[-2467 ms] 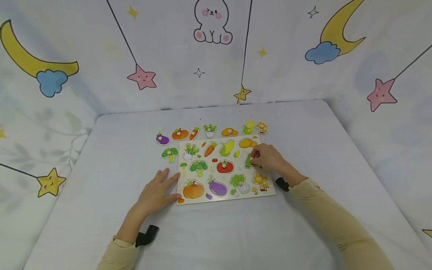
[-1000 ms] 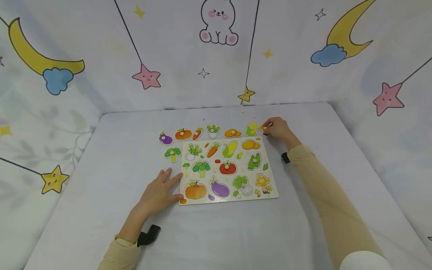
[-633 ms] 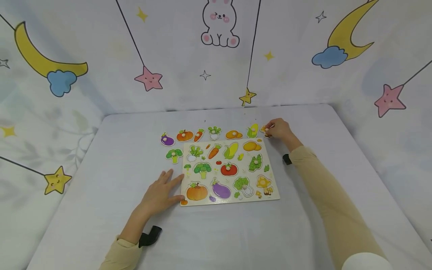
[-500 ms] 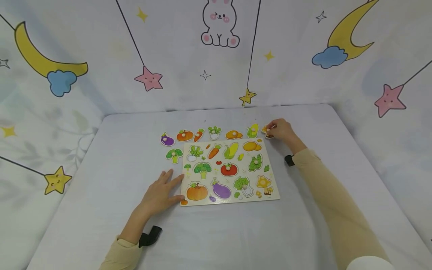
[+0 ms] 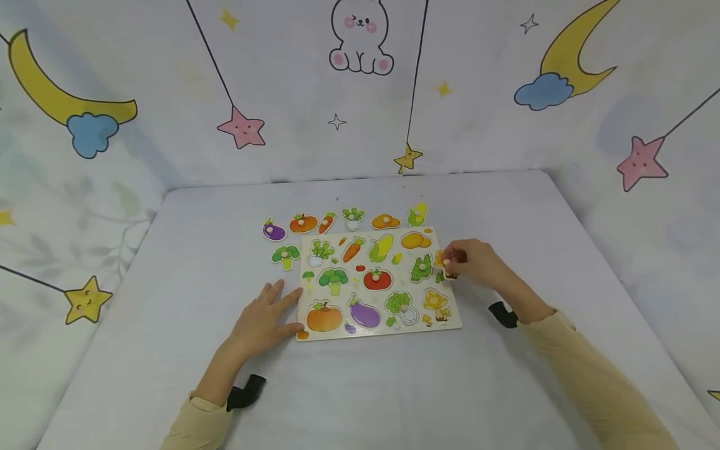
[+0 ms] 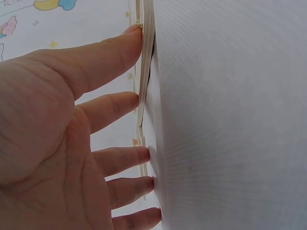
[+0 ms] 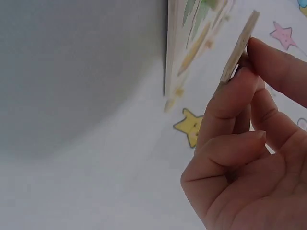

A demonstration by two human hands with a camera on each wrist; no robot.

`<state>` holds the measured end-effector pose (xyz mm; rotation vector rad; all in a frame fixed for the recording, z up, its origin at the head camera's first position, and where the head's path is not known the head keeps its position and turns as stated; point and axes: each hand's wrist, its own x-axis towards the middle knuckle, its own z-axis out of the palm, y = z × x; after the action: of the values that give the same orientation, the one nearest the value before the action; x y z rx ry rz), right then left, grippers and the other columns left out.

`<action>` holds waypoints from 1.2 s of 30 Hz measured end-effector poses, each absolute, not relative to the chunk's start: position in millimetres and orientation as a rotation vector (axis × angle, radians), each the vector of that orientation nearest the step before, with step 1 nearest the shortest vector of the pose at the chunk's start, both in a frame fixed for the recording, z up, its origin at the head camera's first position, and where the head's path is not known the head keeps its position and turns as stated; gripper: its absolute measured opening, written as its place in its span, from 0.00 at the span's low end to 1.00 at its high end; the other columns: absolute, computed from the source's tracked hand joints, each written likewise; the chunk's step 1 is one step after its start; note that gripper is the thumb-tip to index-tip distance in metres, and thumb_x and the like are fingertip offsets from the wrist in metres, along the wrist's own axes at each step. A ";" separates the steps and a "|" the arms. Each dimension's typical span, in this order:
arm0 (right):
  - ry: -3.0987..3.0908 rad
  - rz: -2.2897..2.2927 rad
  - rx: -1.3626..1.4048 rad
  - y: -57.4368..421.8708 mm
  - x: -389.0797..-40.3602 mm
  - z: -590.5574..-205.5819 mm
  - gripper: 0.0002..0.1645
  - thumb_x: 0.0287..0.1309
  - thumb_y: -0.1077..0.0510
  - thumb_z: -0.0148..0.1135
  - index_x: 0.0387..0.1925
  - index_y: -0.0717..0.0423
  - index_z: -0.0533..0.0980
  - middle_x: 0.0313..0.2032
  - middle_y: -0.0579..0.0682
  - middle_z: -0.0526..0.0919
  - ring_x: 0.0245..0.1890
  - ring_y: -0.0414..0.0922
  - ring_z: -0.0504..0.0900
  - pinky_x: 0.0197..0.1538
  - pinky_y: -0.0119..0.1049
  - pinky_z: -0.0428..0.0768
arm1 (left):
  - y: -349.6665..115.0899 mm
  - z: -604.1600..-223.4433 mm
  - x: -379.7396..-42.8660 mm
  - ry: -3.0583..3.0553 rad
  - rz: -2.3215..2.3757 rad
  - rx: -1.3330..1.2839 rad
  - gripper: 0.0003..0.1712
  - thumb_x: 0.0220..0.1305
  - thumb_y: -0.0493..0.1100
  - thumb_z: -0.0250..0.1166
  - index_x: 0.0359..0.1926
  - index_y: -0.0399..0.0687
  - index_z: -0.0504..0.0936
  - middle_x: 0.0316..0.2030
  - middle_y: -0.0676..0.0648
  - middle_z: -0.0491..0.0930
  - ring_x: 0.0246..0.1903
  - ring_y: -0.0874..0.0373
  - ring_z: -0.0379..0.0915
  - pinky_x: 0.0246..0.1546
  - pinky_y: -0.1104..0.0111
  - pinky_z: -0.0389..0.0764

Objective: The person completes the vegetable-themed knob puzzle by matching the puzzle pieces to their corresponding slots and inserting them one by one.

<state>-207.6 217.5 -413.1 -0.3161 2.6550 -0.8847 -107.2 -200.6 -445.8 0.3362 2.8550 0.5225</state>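
Note:
My right hand (image 5: 475,265) pinches a mushroom puzzle piece (image 5: 440,257) by its small knob, above the right side of the wooden vegetable puzzle board (image 5: 368,335). In the right wrist view the mushroom piece (image 7: 240,45) appears edge-on between thumb and fingers, apart from the board. The mushroom-shaped recess (image 5: 435,300) lies at the board's lower right. My left hand (image 5: 261,322) has its fingers spread, thumb and index touching the board's left edge. Knobbed tomato (image 5: 377,280), cabbage (image 5: 402,308) and green asparagus-like (image 5: 421,267) pieces sit in the board.
Behind the board lie loose eggplant (image 5: 274,230), pumpkin (image 5: 304,224), carrot (image 5: 327,222), radish (image 5: 353,219), potato (image 5: 385,222) and corn (image 5: 417,215) pieces. A broccoli piece (image 5: 285,257) lies by its upper left corner. Patterned cloth (image 5: 292,75) surrounds the white table.
My right hand first left the asparagus-like piece, then took the mushroom piece from the back row and brought it toward me over the board. The left hand stays at the board's edge.

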 end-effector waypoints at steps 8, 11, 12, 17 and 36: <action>2.586 -0.890 -0.401 204.4 -167.7 -422.5 0.04 0.57 0.64 0.64 0.35 0.57 0.78 0.22 0.46 0.73 0.25 0.41 0.70 0.26 0.30 0.68 | -202.1 -445.9 -106.9 2.861 0.526 0.341 0.41 0.58 0.55 0.69 0.70 0.49 0.68 0.72 0.30 0.56 0.71 0.28 0.47 0.63 0.33 0.60; 2.596 -0.872 -0.429 201.2 -162.4 -426.8 0.03 0.56 0.65 0.64 0.33 0.56 0.79 0.22 0.45 0.73 0.25 0.41 0.69 0.26 0.29 0.67 | -202.2 -447.3 -107.0 2.862 0.519 0.340 0.41 0.58 0.56 0.69 0.70 0.49 0.68 0.72 0.30 0.57 0.71 0.28 0.48 0.62 0.33 0.61; 2.598 -0.866 -0.428 200.4 -161.2 -428.1 0.03 0.56 0.65 0.64 0.33 0.56 0.78 0.22 0.45 0.73 0.25 0.41 0.69 0.26 0.29 0.66 | -202.2 -447.7 -107.0 2.862 0.518 0.339 0.41 0.58 0.56 0.69 0.70 0.50 0.68 0.72 0.30 0.57 0.71 0.28 0.48 0.62 0.33 0.61; 2.609 -0.834 -0.405 198.1 -158.6 -435.1 0.03 0.55 0.64 0.65 0.32 0.54 0.78 0.21 0.44 0.72 0.24 0.40 0.69 0.26 0.29 0.65 | -201.7 -448.3 -107.0 2.862 0.518 0.335 0.42 0.58 0.56 0.69 0.70 0.50 0.68 0.72 0.31 0.57 0.71 0.28 0.48 0.62 0.33 0.61; 2.622 -0.766 -0.419 195.1 -155.3 -441.8 0.06 0.53 0.62 0.67 0.30 0.51 0.77 0.20 0.44 0.71 0.23 0.40 0.68 0.26 0.31 0.64 | -202.1 -449.2 -108.3 2.872 0.501 0.341 0.41 0.57 0.56 0.70 0.70 0.50 0.68 0.72 0.31 0.57 0.71 0.28 0.48 0.62 0.33 0.61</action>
<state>-155.3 195.1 -441.8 -0.4191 2.6225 -0.7660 -108.3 -202.1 -449.2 0.3408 2.8723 0.5007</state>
